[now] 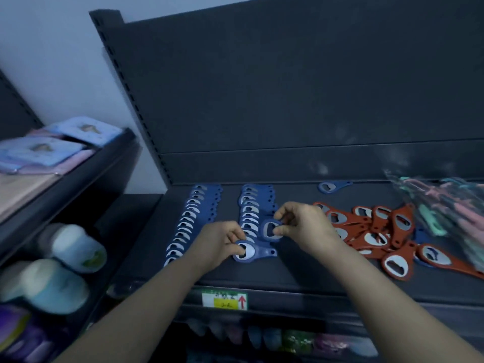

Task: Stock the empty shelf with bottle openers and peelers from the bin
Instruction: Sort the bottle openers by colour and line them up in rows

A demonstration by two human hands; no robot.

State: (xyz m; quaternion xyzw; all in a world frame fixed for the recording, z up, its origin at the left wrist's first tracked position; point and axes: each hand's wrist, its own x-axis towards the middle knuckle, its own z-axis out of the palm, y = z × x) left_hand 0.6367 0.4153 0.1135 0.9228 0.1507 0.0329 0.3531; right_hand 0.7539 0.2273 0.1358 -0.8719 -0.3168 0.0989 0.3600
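On the dark shelf [262,276] the left hand [218,241] pinches a blue bottle opener [252,253] at the near end of the second blue row [252,208]. The right hand [301,226] holds another blue opener [271,230], its handle hidden. Red openers [379,231] lie piled at right; the blurred packets [445,205] are perhaps peelers.

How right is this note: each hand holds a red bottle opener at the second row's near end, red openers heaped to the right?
Wrong colour. In the head view the left hand pinches one blue bottle opener and the right hand another, at the second row's near end; the red openers lie heaped to the right.
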